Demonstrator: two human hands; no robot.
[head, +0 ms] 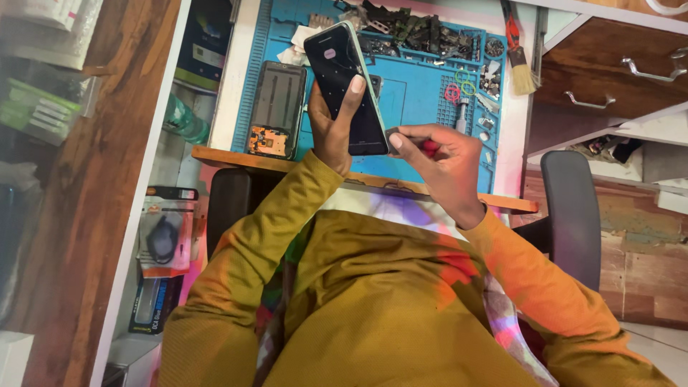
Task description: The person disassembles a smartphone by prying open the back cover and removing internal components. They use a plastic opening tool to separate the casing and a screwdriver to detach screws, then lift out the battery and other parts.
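View from above a seated person in a mustard-yellow top. The bench (215, 154) carries a blue work mat (416, 93), the landmark here. Above the mat's near edge the left hand (331, 132) is wrapped around a dark smartphone (344, 86), fingers curled behind and thumb across the glass, holding it tilted up off the mat. Just right of the phone's lower end, the right hand (441, 161) is pinched around a small red-handled tool (428, 147); its tip is hidden. An opened phone body (276, 107) lies on the mat's left part, loose parts (412, 32) along its far edge, a brush (517, 61) at its right edge. The smartphone looks light, stiff, smooth-faced and breakable; its long edges seem the safest hold.
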